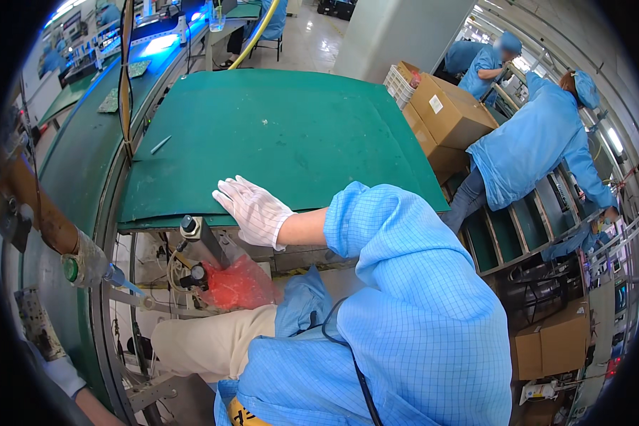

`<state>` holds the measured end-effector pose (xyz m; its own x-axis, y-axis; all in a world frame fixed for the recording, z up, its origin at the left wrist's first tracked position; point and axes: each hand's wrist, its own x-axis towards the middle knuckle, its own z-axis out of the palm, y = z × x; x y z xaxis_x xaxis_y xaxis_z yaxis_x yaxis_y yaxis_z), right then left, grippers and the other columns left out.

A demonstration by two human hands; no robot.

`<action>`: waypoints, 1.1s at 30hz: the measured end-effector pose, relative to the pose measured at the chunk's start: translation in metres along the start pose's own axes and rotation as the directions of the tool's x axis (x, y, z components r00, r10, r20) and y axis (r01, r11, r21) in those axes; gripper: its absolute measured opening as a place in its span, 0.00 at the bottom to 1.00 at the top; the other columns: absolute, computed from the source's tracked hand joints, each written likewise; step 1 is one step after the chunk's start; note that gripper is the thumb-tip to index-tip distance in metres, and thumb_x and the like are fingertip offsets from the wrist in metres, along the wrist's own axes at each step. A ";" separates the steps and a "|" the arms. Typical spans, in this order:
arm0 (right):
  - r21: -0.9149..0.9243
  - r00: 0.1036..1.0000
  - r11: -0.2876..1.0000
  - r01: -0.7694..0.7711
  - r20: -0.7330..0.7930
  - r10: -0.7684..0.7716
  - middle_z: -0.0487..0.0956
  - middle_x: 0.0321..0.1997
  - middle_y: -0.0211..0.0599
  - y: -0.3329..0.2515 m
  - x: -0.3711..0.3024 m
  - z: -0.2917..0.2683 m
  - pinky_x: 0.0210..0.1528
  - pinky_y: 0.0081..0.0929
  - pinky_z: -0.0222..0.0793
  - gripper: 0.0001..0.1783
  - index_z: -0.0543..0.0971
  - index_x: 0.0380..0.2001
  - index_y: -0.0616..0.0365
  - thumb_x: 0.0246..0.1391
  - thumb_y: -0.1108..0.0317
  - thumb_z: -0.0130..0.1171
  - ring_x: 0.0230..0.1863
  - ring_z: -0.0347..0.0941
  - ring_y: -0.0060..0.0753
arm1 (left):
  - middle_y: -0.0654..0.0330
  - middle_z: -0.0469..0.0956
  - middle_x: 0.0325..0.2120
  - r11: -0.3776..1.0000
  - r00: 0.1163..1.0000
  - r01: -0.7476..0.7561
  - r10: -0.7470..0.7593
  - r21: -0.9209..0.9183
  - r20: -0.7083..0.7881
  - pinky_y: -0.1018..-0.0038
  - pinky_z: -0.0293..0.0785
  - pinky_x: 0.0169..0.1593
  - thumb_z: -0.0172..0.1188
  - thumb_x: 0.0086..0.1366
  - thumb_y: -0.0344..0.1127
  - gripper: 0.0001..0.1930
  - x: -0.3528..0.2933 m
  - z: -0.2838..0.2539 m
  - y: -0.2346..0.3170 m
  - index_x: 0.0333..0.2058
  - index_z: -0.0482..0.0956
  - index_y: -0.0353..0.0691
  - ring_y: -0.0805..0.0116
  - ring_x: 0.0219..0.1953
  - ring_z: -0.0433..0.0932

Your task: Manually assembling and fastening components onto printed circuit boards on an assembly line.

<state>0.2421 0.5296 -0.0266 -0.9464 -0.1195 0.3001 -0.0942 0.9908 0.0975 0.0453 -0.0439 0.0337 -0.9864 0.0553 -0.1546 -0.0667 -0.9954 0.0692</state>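
Note:
My right hand [254, 211], in a white glove, lies flat on the near edge of a green-topped table [284, 149], with its fingers stretched out and nothing in them. At the lower left, my left hand [64, 375], also gloved, is at the near end of a circuit board [38, 323] and appears to grip it. Its fingertips are hidden behind the board. The board is at the green conveyor [69, 213]. A slim pale pen-like tool [160, 145] rests on the table's left part, away from both hands.
A taped brown pipe [46, 206] with a blue nozzle overhangs the conveyor. Below the table edge are a metal cylinder [204, 241] and a red plastic bag [240, 282]. Cardboard boxes [451, 110] stand beyond the right side, near a person in blue [529, 145] by slotted racks.

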 end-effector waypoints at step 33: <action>0.012 1.000 1.000 0.003 -0.004 -0.003 0.65 0.67 0.55 0.000 0.000 -0.002 0.76 0.43 0.48 0.42 0.64 0.64 0.68 0.42 0.67 0.62 0.71 0.59 0.52 | 0.53 0.68 0.61 0.964 0.984 -0.033 -0.015 0.266 0.177 0.47 0.64 0.63 0.50 0.72 0.36 0.20 0.011 -0.009 0.008 0.60 0.70 0.41 0.50 0.61 0.65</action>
<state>0.2426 0.5292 -0.0251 -0.9450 -0.1227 0.3033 -0.1007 0.9911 0.0872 0.0356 -0.0516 0.0234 -0.9963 0.0837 0.0212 -0.0718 -0.9400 0.3334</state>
